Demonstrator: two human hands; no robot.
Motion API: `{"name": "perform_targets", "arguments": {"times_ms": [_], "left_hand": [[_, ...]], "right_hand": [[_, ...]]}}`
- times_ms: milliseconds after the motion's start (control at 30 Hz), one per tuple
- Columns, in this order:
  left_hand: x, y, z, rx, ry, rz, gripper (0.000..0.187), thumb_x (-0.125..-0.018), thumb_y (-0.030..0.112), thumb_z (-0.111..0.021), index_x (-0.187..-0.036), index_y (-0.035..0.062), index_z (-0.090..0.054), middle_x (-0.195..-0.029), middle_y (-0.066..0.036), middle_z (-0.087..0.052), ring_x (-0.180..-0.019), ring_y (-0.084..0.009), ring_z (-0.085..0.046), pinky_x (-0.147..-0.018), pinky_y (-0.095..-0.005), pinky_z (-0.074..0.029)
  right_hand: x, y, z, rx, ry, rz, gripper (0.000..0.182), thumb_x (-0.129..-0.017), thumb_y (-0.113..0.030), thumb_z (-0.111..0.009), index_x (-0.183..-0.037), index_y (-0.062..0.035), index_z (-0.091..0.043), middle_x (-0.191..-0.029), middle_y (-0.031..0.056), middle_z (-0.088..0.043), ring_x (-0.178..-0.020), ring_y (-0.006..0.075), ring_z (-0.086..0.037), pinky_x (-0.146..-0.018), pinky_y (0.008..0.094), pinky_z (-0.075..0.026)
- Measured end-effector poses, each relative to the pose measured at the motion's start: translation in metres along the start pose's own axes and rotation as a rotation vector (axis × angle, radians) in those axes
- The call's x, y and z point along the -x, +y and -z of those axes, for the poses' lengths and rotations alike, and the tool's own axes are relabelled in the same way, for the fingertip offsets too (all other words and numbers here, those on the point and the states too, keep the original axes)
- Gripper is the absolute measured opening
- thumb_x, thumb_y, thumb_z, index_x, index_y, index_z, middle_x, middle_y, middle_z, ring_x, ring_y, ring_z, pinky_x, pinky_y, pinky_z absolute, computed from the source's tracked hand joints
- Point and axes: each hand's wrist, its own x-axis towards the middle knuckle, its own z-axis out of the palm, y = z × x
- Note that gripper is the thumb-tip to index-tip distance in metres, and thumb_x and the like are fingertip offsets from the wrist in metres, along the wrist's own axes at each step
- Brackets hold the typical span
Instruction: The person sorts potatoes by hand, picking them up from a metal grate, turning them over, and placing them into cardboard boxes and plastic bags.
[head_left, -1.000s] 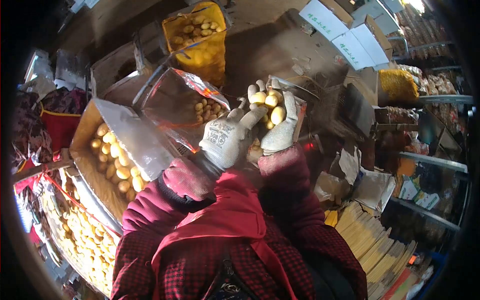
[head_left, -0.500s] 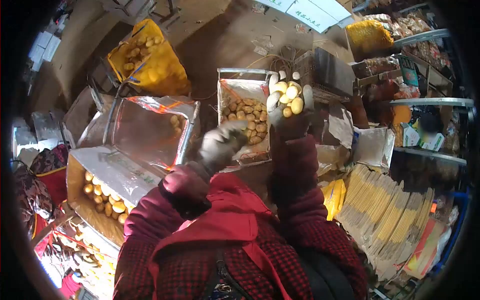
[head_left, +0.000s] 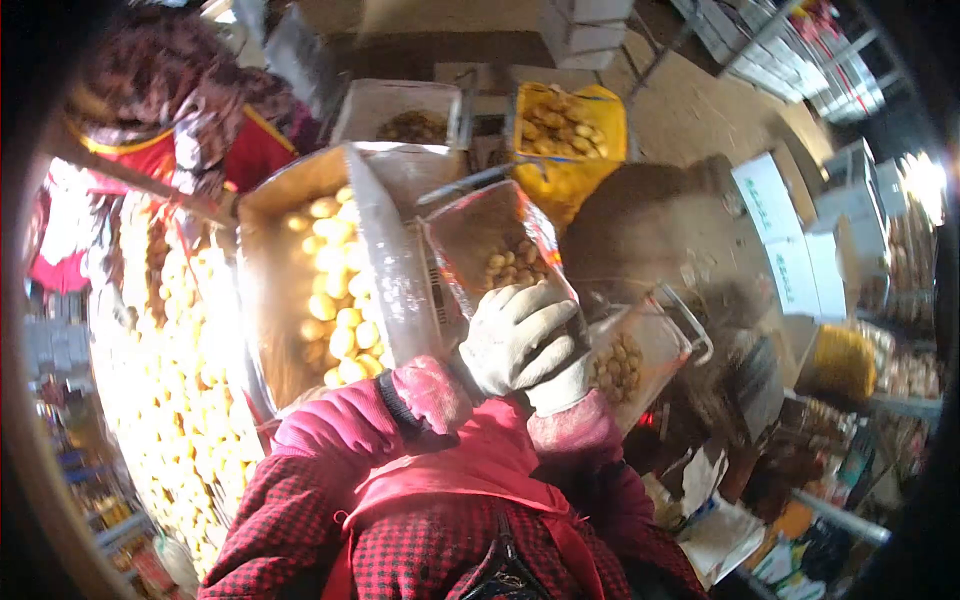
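Both of my hands wear pale, soiled gloves and are together in front of my chest. My left hand is curled against my right hand, whose fingers are bent too. Whatever is between them is hidden. Just beyond them, a lined basket with orange-red edging holds several potatoes. To their left stands a cardboard box with many sunlit potatoes. On the right, a plastic-lined basket has smaller, browner potatoes.
A brightly lit mass of potatoes spreads along the far left. Ahead is a yellow sack-lined container of potatoes, beside a pale bin. White cartons stand at the right, near shelves with bagged goods.
The view has swung left, toward the box. My right hand, palm up with several potatoes before, has come in against my left hand; those potatoes are out of sight.
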Motion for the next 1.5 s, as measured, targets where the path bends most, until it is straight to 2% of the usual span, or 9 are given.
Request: {"name": "perform_targets", "arguments": {"times_ms": [100,267,467,633,767,900,1133,1400,1500], "left_hand": [[0.019,-0.010,0.029,-0.060,0.065,0.096,0.047,-0.084,0.030,-0.075,-0.126,0.0084,-0.070,-0.126,-0.018,-0.066,-0.111,-0.0381,-0.066,-0.095,-0.0484,-0.052],[0.030,-0.048,0.056,-0.098,0.171,0.250,0.046,-0.091,0.032,-0.072,-0.130,0.0065,-0.068,-0.128,-0.021,-0.066,-0.114,-0.0409,-0.065,-0.099,-0.0493,-0.051],[-0.029,-0.126,0.138,-0.333,0.240,0.355,0.063,-0.093,0.040,-0.069,-0.146,0.0093,-0.054,-0.141,-0.025,-0.056,-0.129,-0.0445,-0.053,-0.109,-0.0554,-0.040],[0.055,-0.089,0.176,-0.441,0.227,0.519,0.062,-0.088,0.023,-0.079,-0.144,0.0053,-0.059,-0.141,-0.024,-0.060,-0.127,-0.0437,-0.058,-0.107,-0.0489,-0.047],[0.145,-0.035,0.175,-0.357,0.244,0.672,0.060,-0.088,0.020,-0.078,-0.144,0.0060,-0.060,-0.144,-0.023,-0.058,-0.129,-0.0425,-0.057,-0.107,-0.0506,-0.047],[0.195,0.022,0.174,-0.352,0.316,0.736,0.064,-0.088,0.021,-0.079,-0.146,0.0088,-0.057,-0.147,-0.022,-0.056,-0.129,-0.0420,-0.057,-0.107,-0.0530,-0.047],[0.284,0.114,0.224,-0.507,0.454,0.809,0.059,-0.088,0.023,-0.078,-0.141,0.0059,-0.059,-0.139,-0.023,-0.060,-0.124,-0.0425,-0.060,-0.105,-0.0525,-0.048],[0.460,0.277,0.241,-0.968,0.542,1.630,0.079,-0.088,0.037,-0.078,-0.153,0.0029,-0.048,-0.150,-0.024,-0.053,-0.136,-0.0443,-0.050,-0.116,-0.0535,-0.038],[0.518,0.312,0.233,-0.954,0.472,1.857,0.090,-0.085,0.043,-0.080,-0.158,0.0057,-0.041,-0.154,-0.023,-0.048,-0.142,-0.0427,-0.044,-0.119,-0.0535,-0.034]], "right_hand": [[-0.025,-0.017,0.013,-0.217,0.074,0.105,0.030,-0.109,-0.017,-0.051,-0.139,-0.0139,-0.055,-0.134,0.0020,-0.059,-0.123,0.0117,-0.055,-0.106,0.0295,-0.048],[-0.075,-0.075,-0.011,2.033,0.221,0.363,0.034,-0.110,-0.033,-0.048,-0.136,-0.0131,-0.057,-0.133,0.0054,-0.060,-0.125,0.0174,-0.056,-0.110,0.0344,-0.046],[-0.267,0.021,0.054,2.515,0.368,0.136,0.044,-0.106,-0.057,-0.051,-0.110,-0.0152,-0.066,-0.102,0.0018,-0.068,-0.096,0.0230,-0.067,-0.093,0.0437,-0.057],[-0.334,-0.009,0.052,2.679,0.113,0.438,0.034,-0.108,-0.036,-0.053,-0.132,-0.0128,-0.058,-0.130,0.0052,-0.057,-0.116,0.0241,-0.060,-0.102,0.0513,-0.058],[-0.277,-0.030,0.070,3.383,-0.308,0.077,0.028,-0.097,-0.013,-0.067,-0.123,-0.0020,-0.062,-0.122,0.0111,-0.064,-0.108,0.0230,-0.065,-0.091,0.0368,-0.058],[-0.239,-0.037,0.126,3.051,0.354,0.223,0.048,-0.111,-0.035,-0.047,-0.150,-0.0068,-0.050,-0.147,0.0119,-0.059,-0.128,0.0263,-0.058,-0.095,0.0344,-0.057],[-0.148,-0.076,0.257,2.966,0.616,-0.520,0.053,-0.110,-0.035,-0.048,-0.156,-0.0096,-0.047,-0.144,0.0166,-0.060,-0.121,0.0293,-0.065,-0.093,0.0357,-0.057],[-0.021,-0.158,0.364,2.851,1.200,-0.958,0.052,-0.112,-0.033,-0.052,-0.156,-0.0065,-0.045,-0.138,0.0190,-0.063,-0.114,0.0283,-0.069,-0.089,0.0375,-0.058],[0.010,-0.181,0.387,2.921,1.008,-1.198,0.042,-0.110,-0.019,-0.057,-0.149,-0.0031,-0.055,-0.131,0.0128,-0.067,-0.112,0.0185,-0.069,-0.087,0.0291,-0.059]]}}
